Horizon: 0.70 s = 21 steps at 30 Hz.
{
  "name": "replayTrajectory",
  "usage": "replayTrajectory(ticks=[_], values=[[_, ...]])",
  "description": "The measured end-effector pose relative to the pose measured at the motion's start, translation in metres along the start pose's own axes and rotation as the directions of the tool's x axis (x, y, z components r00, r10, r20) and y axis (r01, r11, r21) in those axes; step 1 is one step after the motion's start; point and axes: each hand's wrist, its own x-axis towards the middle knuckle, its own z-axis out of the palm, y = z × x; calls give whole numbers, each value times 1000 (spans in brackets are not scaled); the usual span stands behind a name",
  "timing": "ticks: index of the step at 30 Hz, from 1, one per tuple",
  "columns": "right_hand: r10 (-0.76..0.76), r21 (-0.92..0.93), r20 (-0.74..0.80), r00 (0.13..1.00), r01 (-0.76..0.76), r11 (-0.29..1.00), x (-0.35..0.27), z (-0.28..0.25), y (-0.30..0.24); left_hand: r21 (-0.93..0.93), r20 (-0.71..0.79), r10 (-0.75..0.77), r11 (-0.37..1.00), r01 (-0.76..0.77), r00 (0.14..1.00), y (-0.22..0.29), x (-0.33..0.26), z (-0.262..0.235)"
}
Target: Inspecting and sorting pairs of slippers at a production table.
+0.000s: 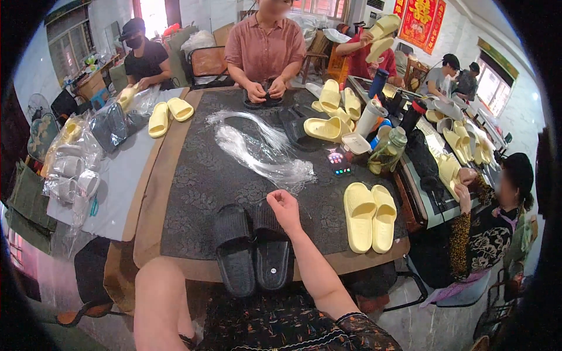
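A pair of black slide slippers (236, 251) lies side by side in front of me, toes pointing away, heels over the table's near edge. Above the toe of the right slipper (273, 257), my right hand (284, 209) is closed in a pinch; whatever it holds is too thin to make out. At the lower left my bent left arm (161, 304) shows, but its hand is not visible. Beyond my right hand lies a loose bundle of thin clear plastic strands (252, 155). To the right of that hand rests a pair of yellow slides (370, 217).
Across the dark-covered table (193, 187), a person (266, 58) handles black slippers. More yellow slides (325, 128), a phone (338, 162), a glass jar (387, 151) and a tumbler (370, 119) stand right. Bagged slippers (73, 167) fill a left side table. Another person (492, 216) works at right.
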Motion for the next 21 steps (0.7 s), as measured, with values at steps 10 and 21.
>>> replayTrajectory(ticks=[10,21], values=[[9,36,20,1000,-10,999,-1,6,-3,233,216,-192,962,140,957,26,21,16],[1,15,4,1000,-1,1000,0,1,1,485,171,-55,874,-35,984,23,34,-11]])
